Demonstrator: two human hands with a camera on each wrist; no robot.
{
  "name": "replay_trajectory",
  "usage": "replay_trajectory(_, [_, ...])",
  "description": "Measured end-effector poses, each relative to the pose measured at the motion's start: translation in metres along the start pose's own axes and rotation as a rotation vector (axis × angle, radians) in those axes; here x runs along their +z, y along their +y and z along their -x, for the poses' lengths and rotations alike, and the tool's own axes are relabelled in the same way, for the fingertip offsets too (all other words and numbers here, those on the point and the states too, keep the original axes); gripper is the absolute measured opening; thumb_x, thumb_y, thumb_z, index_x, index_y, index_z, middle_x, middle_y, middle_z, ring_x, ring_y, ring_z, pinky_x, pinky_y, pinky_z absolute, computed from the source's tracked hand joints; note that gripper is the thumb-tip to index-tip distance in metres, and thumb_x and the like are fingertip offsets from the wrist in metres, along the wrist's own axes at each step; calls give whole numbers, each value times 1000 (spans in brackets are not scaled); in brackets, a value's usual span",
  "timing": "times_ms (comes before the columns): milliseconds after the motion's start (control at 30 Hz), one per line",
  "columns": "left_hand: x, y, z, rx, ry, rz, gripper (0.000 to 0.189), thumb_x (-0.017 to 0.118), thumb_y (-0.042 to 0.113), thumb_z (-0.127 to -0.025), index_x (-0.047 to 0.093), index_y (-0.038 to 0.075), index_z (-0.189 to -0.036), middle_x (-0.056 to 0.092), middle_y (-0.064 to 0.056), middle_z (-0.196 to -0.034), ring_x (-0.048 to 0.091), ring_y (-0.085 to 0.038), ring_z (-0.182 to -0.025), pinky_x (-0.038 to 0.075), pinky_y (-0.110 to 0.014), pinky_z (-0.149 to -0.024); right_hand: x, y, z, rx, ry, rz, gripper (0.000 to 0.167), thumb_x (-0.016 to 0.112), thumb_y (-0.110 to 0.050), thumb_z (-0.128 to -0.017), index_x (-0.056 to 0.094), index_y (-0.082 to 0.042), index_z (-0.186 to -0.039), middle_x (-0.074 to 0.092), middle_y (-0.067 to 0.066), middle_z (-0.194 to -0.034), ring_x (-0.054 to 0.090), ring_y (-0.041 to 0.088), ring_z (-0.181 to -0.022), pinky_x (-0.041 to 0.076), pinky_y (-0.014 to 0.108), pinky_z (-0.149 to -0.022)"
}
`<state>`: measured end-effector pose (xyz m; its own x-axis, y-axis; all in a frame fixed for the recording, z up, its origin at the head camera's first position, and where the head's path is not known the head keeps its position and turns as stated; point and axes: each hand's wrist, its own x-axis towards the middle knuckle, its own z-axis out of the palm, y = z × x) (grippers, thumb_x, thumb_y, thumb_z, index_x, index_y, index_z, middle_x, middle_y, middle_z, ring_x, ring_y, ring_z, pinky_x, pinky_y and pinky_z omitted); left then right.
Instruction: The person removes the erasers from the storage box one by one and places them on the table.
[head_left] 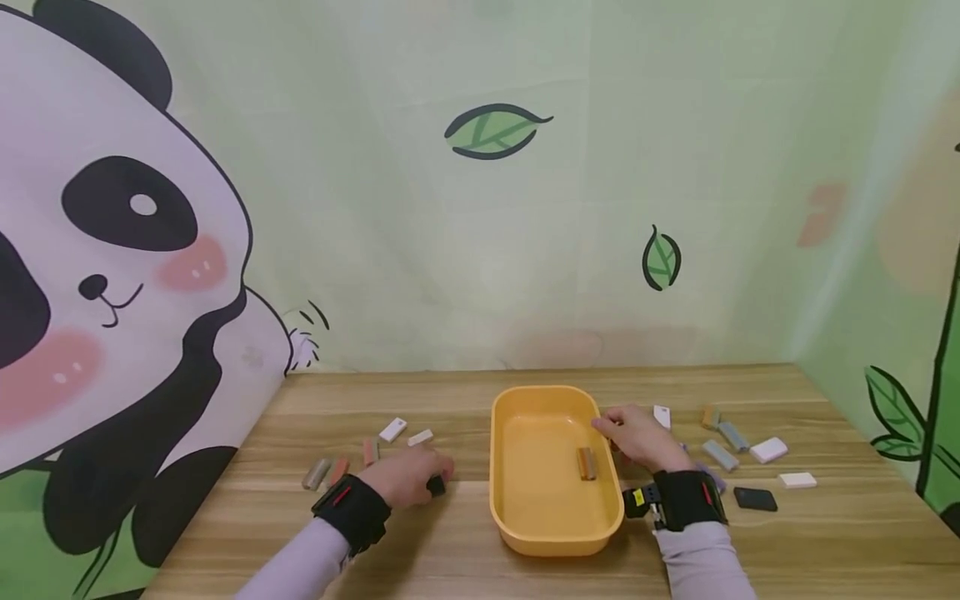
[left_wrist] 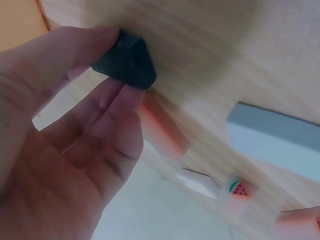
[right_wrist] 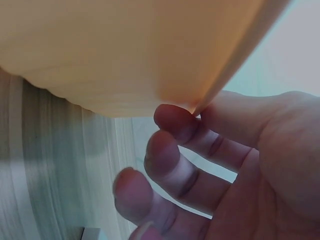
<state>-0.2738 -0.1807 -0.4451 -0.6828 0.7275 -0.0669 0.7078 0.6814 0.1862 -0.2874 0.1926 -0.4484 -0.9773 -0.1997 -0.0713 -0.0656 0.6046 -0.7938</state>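
Note:
My left hand (head_left: 408,477) pinches a small black eraser-like block (left_wrist: 129,61) between thumb and fingers, just over the table left of the basin. An orange-yellow plastic basin (head_left: 553,543) stands in the middle. Its right rim is pinched by my right hand (head_left: 641,438), thumb on one side and forefinger on the other; the remaining fingers curve loosely beneath the rim. Inside the basin lies one brown-and-orange block (head_left: 587,463). Near the left hand are reddish blocks (head_left: 339,470), a white block (head_left: 393,430) and a grey block (head_left: 317,473).
Right of the basin, several blocks lie scattered: grey-blue ones (head_left: 720,455), white ones (head_left: 769,450), a black one (head_left: 755,499) and a purple one (head_left: 712,477) partly hidden by the right wrist. A printed cloth backdrop (head_left: 375,250) rises behind the wooden table (head_left: 435,567).

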Motion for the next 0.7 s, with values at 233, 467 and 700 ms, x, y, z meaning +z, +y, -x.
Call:
replay_trajectory(233, [2, 4, -1, -36, 13, -12, 32, 78, -8, -82, 66, 7, -108, 72, -9, -103, 68, -23, -96, 54, -34, -82, -3, 0, 4, -15, -1, 23, 30, 53, -20, -108, 64, 1, -89, 47, 0, -65, 47, 17, -52, 41, 29, -52])
replay_trajectory(467, [0, 9, 1, -99, 0, -22, 41, 80, -6, -83, 65, 5, -119, 73, -14, -115, 69, -30, -108, 55, -42, -92, -4, 0, 5, -16, 0, 29, 32, 53, -20, -108, 60, 0, -84, 48, 1, -66, 46, 16, -52, 40, 29, -53])
replay_trajectory(700, [0, 11, 6, -143, -10, 21, 44, 80, -3, -84, 64, 3, -124, 71, -15, -122, 67, -32, -115, 54, -46, -97, -1, -3, 3, -15, -5, 31, 31, 54, -19, -108, 62, 0, -84, 48, 1, -65, 46, 16, -51, 41, 29, -52])
